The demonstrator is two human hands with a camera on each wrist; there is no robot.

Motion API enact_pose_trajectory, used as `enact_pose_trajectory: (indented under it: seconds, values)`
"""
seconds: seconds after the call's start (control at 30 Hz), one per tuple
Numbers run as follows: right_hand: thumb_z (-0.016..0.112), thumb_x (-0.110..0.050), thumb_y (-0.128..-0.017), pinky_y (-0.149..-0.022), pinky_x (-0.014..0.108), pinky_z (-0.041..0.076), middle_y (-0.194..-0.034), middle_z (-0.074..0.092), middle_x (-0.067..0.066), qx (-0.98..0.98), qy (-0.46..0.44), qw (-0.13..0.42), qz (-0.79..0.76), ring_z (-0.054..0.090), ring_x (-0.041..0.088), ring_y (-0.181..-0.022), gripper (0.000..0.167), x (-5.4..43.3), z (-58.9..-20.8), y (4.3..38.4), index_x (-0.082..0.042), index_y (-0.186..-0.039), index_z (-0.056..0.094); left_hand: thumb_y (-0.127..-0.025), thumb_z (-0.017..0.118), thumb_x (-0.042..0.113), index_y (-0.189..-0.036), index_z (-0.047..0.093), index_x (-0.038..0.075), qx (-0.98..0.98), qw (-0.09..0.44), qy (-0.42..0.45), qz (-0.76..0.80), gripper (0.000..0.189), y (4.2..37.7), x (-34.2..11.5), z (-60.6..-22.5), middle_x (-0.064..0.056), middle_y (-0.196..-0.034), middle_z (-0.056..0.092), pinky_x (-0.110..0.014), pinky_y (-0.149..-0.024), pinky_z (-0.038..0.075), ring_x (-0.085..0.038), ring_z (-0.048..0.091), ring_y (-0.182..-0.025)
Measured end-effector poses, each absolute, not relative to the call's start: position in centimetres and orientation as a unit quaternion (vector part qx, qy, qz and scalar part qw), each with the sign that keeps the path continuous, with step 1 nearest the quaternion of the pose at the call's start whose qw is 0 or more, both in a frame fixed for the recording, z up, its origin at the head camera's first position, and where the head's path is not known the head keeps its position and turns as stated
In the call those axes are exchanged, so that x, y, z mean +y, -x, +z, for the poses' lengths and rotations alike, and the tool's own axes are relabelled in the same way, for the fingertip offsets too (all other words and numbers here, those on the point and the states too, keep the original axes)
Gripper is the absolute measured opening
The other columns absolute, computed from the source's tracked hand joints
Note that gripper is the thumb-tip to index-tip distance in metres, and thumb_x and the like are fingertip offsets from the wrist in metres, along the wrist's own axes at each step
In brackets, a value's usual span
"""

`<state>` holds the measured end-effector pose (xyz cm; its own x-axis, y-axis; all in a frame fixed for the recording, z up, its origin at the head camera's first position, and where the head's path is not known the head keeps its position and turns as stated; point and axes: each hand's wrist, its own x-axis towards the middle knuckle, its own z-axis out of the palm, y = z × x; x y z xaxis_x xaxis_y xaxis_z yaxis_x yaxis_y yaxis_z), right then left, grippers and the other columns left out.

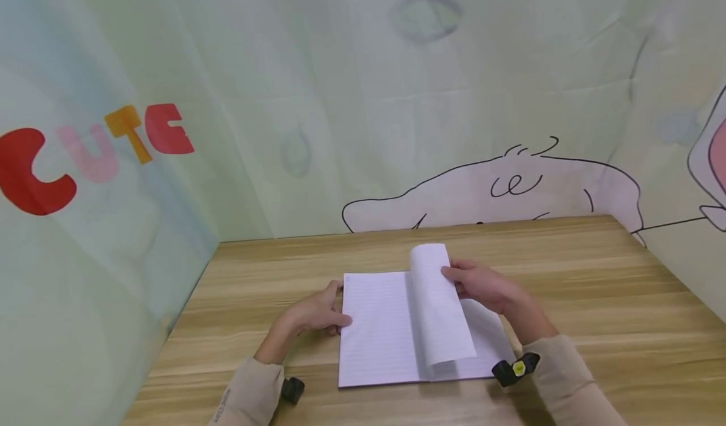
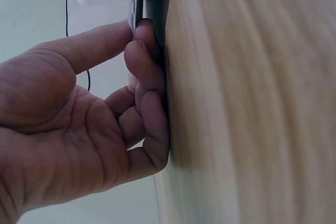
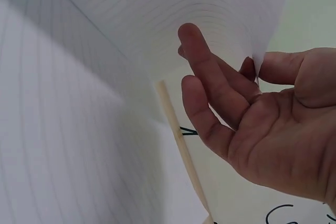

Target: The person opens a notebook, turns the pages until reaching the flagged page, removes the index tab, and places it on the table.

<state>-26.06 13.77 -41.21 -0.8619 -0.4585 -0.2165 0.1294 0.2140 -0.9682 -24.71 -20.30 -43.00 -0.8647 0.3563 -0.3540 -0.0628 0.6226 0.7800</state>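
On the wooden table (image 1: 255,268), my open notebook (image 1: 374,331) has a raised page (image 1: 441,306) curling over.
My right hand (image 1: 484,285) pinches it, lifted but not yet laid flat; my left hand (image 1: 319,310) grips the notebook's left edge. The curl partly hides the right-hand page (image 1: 486,334); whether several sheets are up, I cannot tell.

Right hand (image 3: 270,129) pinches edge of raised lined page (image 3: 142,3) between thumb and finger; other fingers reach under page's curve. Second lined page (image 3: 42,108) at left, partly shaded. Strip of table (image 3: 180,140) beyond, pale wall (image 3: 231,198) with black lines.
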Motion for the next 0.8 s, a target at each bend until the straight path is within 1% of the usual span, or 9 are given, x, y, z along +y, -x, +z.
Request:
enact_pose_trajectory:
  seconds: [0.07, 0.2, 0.33, 0.43, 0.47, 0.57, 0.7, 0.8]
  values:
    - [0.042, -0.017, -0.107, -0.087, 0.035, 0.050, -0.106, 0.066, 0.010, 0.746, 0.109, 0.233, -0.614, 0.064, 0.017, -0.094, 0.043, 13.3, -41.5, 26.0, 0.016, -0.135, 0.043, -0.091, 0.072, 0.007, -0.154, 0.018, -0.005, 0.865, 0.248, -0.087, 0.427, 0.083, 24.7, -20.3, -43.1, -0.007, -0.067, 0.059, -0.028, -0.057, 0.036, -0.016, 0.051, -0.058]
    - [0.043, -0.014, -0.106, -0.084, 0.034, 0.051, -0.102, 0.067, 0.009, 0.752, 0.111, 0.226, -0.610, 0.065, 0.017, -0.092, 0.033, 12.3, -42.0, 25.8, 0.012, -0.127, 0.047, -0.091, 0.072, 0.007, -0.154, 0.017, -0.004, 0.864, 0.251, -0.088, 0.428, 0.084, 24.8, -20.4, -43.1, -0.007, -0.067, 0.059, -0.028, -0.057, 0.036, -0.016, 0.050, -0.058]
    - [0.044, -0.014, -0.106, -0.084, 0.036, 0.051, -0.104, 0.065, 0.011, 0.762, 0.106, 0.216, -0.601, 0.064, 0.019, -0.092, 0.029, 11.2, -42.3, 25.5, 0.008, -0.125, 0.047, -0.091, 0.072, 0.008, -0.154, 0.017, -0.004, 0.862, 0.251, -0.087, 0.431, 0.084, 24.8, -20.4, -43.1, -0.007, -0.068, 0.059, -0.029, -0.059, 0.037, -0.016, 0.051, -0.059]
    - [0.045, -0.015, -0.106, -0.085, 0.037, 0.049, -0.103, 0.063, 0.010, 0.781, 0.095, 0.198, -0.584, 0.062, 0.021, -0.092, 0.023, 10.3, -42.5, 25.2, 0.005, -0.116, 0.051, -0.091, 0.072, 0.008, -0.154, 0.018, -0.004, 0.863, 0.250, -0.089, 0.430, 0.083, 24.9, -20.5, -43.2, -0.007, -0.068, 0.059, -0.029, -0.059, 0.037, -0.016, 0.051, -0.059]
    - [0.046, -0.017, -0.106, -0.085, 0.036, 0.048, -0.102, 0.062, 0.009, 0.790, 0.092, 0.190, -0.575, 0.061, 0.020, -0.093, 0.021, 10.0, -42.6, 25.0, 0.003, -0.112, 0.052, -0.091, 0.072, 0.007, -0.154, 0.018, -0.004, 0.863, 0.249, -0.090, 0.430, 0.083, 24.9, -20.5, -43.2, -0.007, -0.068, 0.059, -0.029, -0.059, 0.037, -0.016, 0.051, -0.059]
    - [0.047, -0.019, -0.106, -0.080, 0.034, 0.041, -0.093, 0.055, 0.006, 0.814, 0.098, 0.168, -0.547, 0.053, 0.019, -0.089, 0.019, 8.9, -42.9, 24.7, -0.002, -0.098, 0.053, -0.092, 0.071, 0.007, -0.154, 0.018, -0.005, 0.863, 0.251, -0.091, 0.429, 0.083, 24.9, -20.4, -43.2, -0.007, -0.068, 0.060, -0.028, -0.058, 0.037, -0.016, 0.052, -0.059]
    - [0.049, -0.019, -0.105, -0.069, 0.032, 0.032, -0.082, 0.046, 0.003, 0.827, 0.134, 0.138, -0.528, 0.041, 0.018, -0.078, 0.022, 7.5, -43.6, 24.2, -0.004, -0.088, 0.053, -0.092, 0.071, 0.007, -0.154, 0.017, -0.005, 0.865, 0.252, -0.091, 0.425, 0.083, 24.9, -20.4, -43.2, -0.007, -0.069, 0.059, -0.027, -0.058, 0.037, -0.015, 0.051, -0.060]
    - [0.051, -0.017, -0.104, -0.065, 0.030, 0.032, -0.078, 0.043, 0.002, 0.824, 0.151, 0.118, -0.534, 0.039, 0.017, -0.074, 0.023, 6.8, -44.2, 23.9, -0.004, -0.085, 0.052, -0.092, 0.071, 0.006, -0.153, 0.018, -0.005, 0.864, 0.252, -0.094, 0.425, 0.082, 24.8, -20.3, -43.1, -0.007, -0.070, 0.060, -0.027, -0.057, 0.038, -0.015, 0.051, -0.060]
